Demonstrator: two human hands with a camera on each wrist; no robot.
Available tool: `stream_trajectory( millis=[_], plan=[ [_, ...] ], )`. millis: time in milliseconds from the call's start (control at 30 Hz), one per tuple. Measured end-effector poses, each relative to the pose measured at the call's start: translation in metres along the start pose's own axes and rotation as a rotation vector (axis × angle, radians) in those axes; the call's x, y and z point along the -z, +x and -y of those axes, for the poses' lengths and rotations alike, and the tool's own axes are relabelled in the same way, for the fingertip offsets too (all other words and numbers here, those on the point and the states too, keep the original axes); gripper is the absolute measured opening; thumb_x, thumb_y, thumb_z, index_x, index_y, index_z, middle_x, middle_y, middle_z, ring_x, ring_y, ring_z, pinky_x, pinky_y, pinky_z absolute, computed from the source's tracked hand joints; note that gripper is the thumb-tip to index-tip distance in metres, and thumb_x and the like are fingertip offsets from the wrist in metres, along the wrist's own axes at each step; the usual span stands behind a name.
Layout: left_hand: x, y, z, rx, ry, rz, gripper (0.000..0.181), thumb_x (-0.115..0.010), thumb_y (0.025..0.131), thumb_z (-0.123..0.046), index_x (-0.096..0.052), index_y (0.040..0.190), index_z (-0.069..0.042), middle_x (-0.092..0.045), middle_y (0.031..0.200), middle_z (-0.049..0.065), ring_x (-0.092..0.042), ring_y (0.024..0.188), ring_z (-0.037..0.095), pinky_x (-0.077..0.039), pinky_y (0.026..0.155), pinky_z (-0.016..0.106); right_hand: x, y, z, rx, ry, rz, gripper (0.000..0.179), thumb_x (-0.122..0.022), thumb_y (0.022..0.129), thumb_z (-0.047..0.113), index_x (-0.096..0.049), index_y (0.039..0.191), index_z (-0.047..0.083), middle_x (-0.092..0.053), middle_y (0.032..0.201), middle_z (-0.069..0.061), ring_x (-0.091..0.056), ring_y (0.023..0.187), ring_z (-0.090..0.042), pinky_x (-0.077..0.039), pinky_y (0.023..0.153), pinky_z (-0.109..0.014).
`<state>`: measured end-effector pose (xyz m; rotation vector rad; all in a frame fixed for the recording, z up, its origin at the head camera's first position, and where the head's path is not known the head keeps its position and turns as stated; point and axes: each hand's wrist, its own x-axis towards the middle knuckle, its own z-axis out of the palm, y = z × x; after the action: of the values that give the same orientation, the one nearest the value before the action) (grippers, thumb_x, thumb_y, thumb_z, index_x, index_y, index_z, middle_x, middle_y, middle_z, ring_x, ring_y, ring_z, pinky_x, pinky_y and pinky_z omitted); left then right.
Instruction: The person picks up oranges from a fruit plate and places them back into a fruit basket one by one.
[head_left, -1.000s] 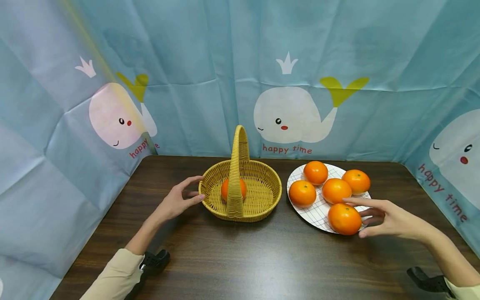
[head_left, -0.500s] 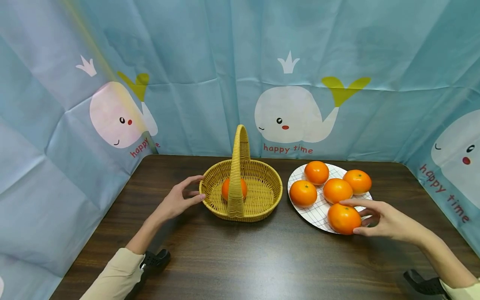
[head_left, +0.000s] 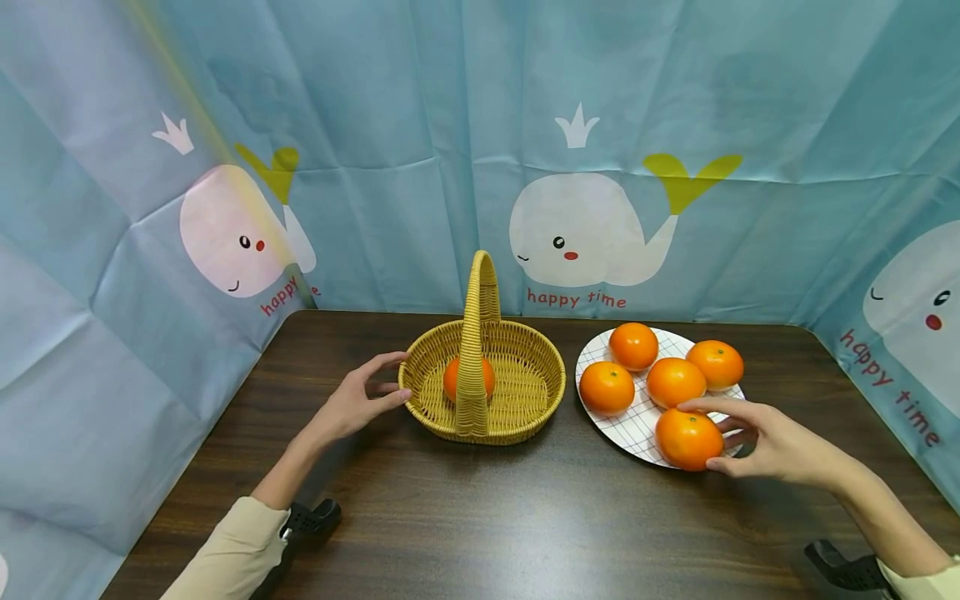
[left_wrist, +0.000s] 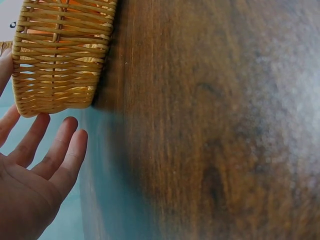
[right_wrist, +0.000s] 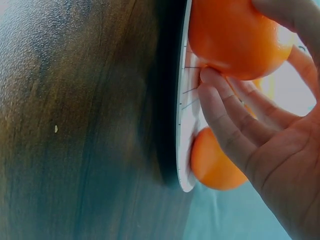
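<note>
Orange and glossy, the nearest fruit (head_left: pixel 684 439) looked firm, probably light and slippery, best cupped mid-girth; the right hand (head_left: pixel 776 442) pinched it, while the left hand (head_left: pixel 351 404) touched the basket (head_left: pixel 525 387), fingers spread.

Ribbed wicker basket (head_left: pixel 519 393) at the left hand (head_left: pixel 356 402), smooth glossy orange (head_left: pixel 684 442) at the right hand (head_left: pixel 776 440), smooth plate (head_left: pixel 636 428) beneath, wood-grain table (head_left: pixel 525 508) shiny between the hands, creased cloth curtain (head_left: pixel 420 225) beyond them
</note>
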<state>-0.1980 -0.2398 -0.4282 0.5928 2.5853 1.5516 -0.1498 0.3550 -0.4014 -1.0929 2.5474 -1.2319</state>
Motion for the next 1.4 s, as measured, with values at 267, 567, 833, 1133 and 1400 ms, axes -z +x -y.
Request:
stream_trajectory(
  millis=[267,567,833,1133,1400],
  plan=[
    [0.0,0.0,-0.001,0.008,-0.004,-0.001,0.061,-0.073,0.097,-0.014,-0.046,0.15,-0.005,-0.044,0.149,0.024,-0.061,0.118,0.043,-0.057,0.089,0.037,0.008,-0.002,0.007,-0.012,-0.024,0.002,0.068,-0.087,0.081,0.002,-0.056,0.141,0.005,-0.059,0.135,0.001,-0.067,0.099,-0.016,-0.059,0.077,-0.029],
    [0.0,0.001,0.001,-0.006,0.011,-0.002,0.06,-0.073,0.097,-0.014,-0.046,0.15,-0.005,-0.044,0.149,0.023,-0.062,0.117,0.04,-0.056,0.089,0.037,0.022,-0.001,0.014,0.028,-0.017,-0.022,0.07,-0.084,0.078,-0.008,-0.054,0.141,0.001,-0.059,0.136,-0.004,-0.064,0.104,-0.014,-0.057,0.081,-0.026],
    [-0.001,0.004,0.004,-0.009,0.005,0.001,0.061,-0.073,0.097,-0.014,-0.045,0.151,-0.005,-0.044,0.15,0.023,-0.062,0.117,0.04,-0.056,0.09,0.037,0.026,0.002,0.02,0.042,-0.003,-0.052,0.073,-0.082,0.076,-0.014,-0.053,0.142,-0.001,-0.058,0.135,-0.002,-0.067,0.101,-0.015,-0.055,0.084,-0.022],
    [-0.002,0.003,0.002,0.005,0.006,-0.006,0.061,-0.073,0.097,-0.016,-0.046,0.151,-0.007,-0.043,0.151,0.021,-0.062,0.118,0.039,-0.057,0.089,0.038,0.028,0.016,0.031,0.041,-0.026,-0.075,0.075,-0.083,0.075,-0.013,-0.054,0.143,0.002,-0.058,0.136,-0.002,-0.067,0.103,-0.016,-0.057,0.083,-0.025],
    [0.0,0.0,0.002,-0.002,0.022,-0.014,0.06,-0.073,0.097,-0.016,-0.047,0.151,-0.008,-0.043,0.153,0.018,-0.063,0.117,0.039,-0.057,0.088,0.039,0.026,0.029,0.034,0.061,0.014,-0.067,0.075,-0.082,0.076,-0.014,-0.053,0.144,0.0,-0.055,0.138,-0.005,-0.068,0.103,-0.019,-0.057,0.084,-0.027]
  ],
)
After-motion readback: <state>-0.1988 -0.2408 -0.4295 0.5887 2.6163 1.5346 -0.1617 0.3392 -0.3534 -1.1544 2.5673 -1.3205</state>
